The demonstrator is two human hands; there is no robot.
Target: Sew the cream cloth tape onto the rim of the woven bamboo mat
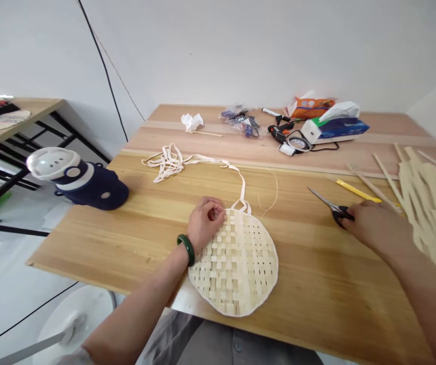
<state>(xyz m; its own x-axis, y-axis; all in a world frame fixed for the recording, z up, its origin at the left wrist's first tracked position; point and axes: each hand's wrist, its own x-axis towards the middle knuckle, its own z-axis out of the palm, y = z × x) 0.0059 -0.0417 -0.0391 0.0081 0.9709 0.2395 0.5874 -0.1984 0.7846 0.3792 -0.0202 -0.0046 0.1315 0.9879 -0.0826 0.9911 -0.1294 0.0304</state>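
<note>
Left hand — woven disc, right hand — scissors

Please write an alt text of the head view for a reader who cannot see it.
A person's left hand touches the far-left edge of a round woven panel on a wooden table, while the right hand touches black-handled scissors. A loose white ribbon trails from the panel's far edge; pale flat strips lie at the right.
</note>
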